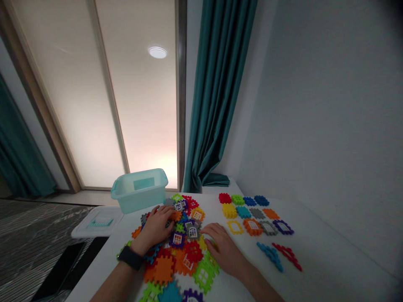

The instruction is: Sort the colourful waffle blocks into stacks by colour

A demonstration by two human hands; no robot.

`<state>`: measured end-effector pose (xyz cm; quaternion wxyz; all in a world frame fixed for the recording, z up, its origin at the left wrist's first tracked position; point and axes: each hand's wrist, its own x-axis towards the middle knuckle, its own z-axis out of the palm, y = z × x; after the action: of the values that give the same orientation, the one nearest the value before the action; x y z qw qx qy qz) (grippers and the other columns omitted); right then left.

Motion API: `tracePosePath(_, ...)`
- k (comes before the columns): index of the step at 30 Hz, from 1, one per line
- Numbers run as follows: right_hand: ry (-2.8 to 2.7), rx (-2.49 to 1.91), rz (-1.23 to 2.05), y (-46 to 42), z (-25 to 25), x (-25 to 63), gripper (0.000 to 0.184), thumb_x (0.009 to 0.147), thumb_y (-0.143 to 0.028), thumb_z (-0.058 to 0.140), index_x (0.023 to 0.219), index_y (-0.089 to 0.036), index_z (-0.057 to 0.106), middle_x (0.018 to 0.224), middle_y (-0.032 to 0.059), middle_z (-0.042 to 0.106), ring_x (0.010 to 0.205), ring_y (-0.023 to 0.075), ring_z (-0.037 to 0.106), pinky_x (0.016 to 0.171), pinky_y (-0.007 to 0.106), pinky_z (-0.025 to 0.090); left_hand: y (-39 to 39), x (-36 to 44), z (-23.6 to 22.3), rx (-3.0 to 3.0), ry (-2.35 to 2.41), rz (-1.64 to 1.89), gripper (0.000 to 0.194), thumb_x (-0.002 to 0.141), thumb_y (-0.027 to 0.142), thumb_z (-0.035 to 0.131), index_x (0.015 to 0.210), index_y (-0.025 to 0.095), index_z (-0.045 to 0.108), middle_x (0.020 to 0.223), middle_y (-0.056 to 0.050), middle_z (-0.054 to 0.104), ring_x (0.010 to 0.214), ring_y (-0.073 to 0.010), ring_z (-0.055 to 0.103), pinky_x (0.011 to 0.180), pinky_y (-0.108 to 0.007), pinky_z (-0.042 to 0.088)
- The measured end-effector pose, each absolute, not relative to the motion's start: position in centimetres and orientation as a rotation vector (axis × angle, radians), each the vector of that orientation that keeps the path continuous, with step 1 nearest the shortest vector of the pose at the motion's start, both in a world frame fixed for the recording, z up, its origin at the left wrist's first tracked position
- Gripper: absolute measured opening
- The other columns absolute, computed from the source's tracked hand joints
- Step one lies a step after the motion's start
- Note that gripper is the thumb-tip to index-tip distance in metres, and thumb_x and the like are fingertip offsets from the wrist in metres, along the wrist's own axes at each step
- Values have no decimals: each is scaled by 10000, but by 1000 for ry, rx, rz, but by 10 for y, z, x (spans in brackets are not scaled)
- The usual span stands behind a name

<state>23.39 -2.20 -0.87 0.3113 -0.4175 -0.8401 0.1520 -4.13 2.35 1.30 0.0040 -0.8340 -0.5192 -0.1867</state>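
A heap of interlocking plastic waffle-block pieces point(179, 239) in many colours lies on the white table point(315, 251). Some pieces have window frames. My left hand point(155, 228) rests on top of the heap, fingers curled down over the pieces, and its palm hides what lies beneath. A black watch point(130, 257) circles that wrist. My right hand point(222, 247) lies at the heap's right edge, its fingertips beside a yellow piece point(210, 245). Its fingers are slightly spread, with nothing visible in them.
Right of the heap, single pieces point(252, 214) lie spread in rows, with joined red and blue strips point(278, 256) nearer me. A pale aqua plastic bin point(138, 190) stands beyond the heap. Its lid point(97, 222) lies at the table's left edge, above a striped floor.
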Motion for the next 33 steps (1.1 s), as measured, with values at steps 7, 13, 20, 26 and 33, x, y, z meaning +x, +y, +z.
tracePosePath(7,-2239,-1114,388,-22,-10,235,274,930,-133,473,1117,-246,638,1110,79,689,1068,258,613,974,436,481,27,-38,9,-2643,-1645,-469,292,829,183,529,1101,252,605,1272,-76,670,1271,-274,548,1153,-530,276)
tracePosePath(13,-2248,-1109,413,-21,-10,235,286,928,-120,468,1123,-243,638,1112,81,685,1073,260,606,996,451,462,29,-42,9,-2645,-1688,-494,225,842,296,622,1061,251,595,1162,-68,685,1177,-298,590,1096,-503,352)
tracePosePath(20,-2221,-1131,429,-24,-8,234,291,927,-121,473,1146,-239,624,1132,83,680,1097,265,595,1016,460,451,20,-41,18,-2610,-1643,-797,350,798,238,698,1123,255,570,1177,-59,665,1165,-301,595,1062,-466,403)
tracePosePath(26,-2126,-1202,437,-26,-7,233,454,876,-156,579,1319,-251,543,1288,95,611,1229,281,528,1094,468,403,3,-23,14,-2719,-1392,-937,485,774,248,803,1190,249,554,1232,-72,633,1207,-307,554,1090,-481,382)
tracePosePath(33,-2153,-1215,535,-26,-6,233,639,779,-153,697,1381,-256,508,1398,86,532,1320,281,461,1149,452,362,-14,3,12,-2928,-1156,-1077,462,788,287,840,1159,236,571,1216,-81,622,1165,-290,557,1091,-489,373)
